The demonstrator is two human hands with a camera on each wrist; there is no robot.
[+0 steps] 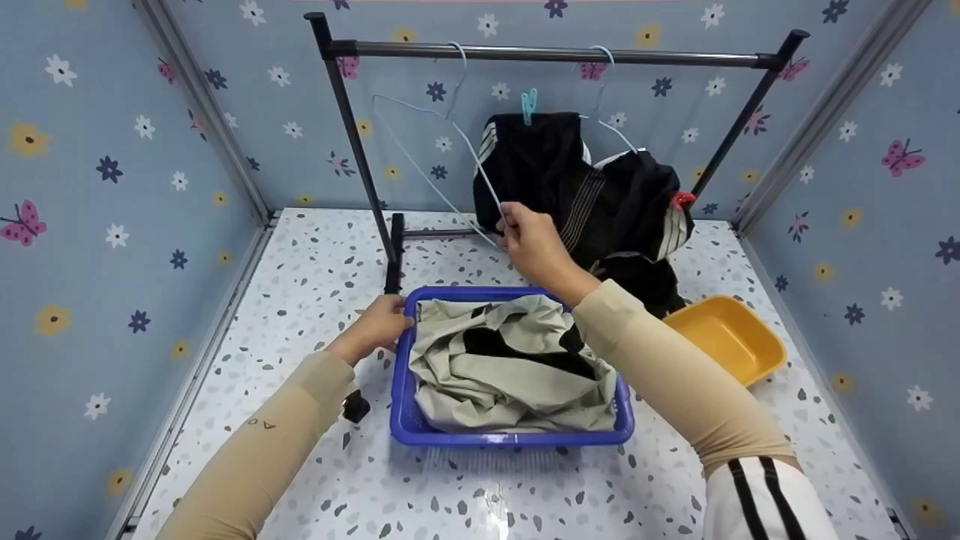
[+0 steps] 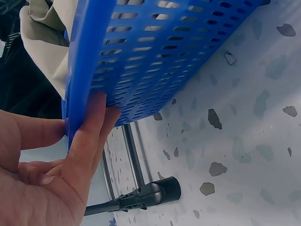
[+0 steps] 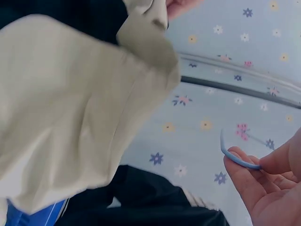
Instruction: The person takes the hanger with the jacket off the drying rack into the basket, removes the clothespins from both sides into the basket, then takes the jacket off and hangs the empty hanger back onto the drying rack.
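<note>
In the head view my left hand (image 1: pixel 376 326) grips the left rim of a blue plastic basket (image 1: pixel 512 439). The left wrist view shows the thumb over the rim and fingers against the slotted wall. A crumpled beige garment with black parts (image 1: pixel 487 382) fills the basket. My right hand (image 1: pixel 536 244) pinches a light blue wire hanger (image 1: pixel 420 150) near one lower corner, and its hook sits on the rack's top bar. The right wrist view has the hanger's end (image 3: pixel 240 161) between thumb and fingers, with beige cloth (image 3: pixel 70 108) close by.
A black clothing rack (image 1: pixel 555 52) stands behind the basket. A black jacket with white stripes (image 1: pixel 555 165) hangs from another hanger, with a turquoise clothespin (image 1: pixel 529 106) and a red clip (image 1: pixel 682 199) on it. A yellow basin (image 1: pixel 724 337) sits to the right on the speckled surface (image 1: pixel 300 255).
</note>
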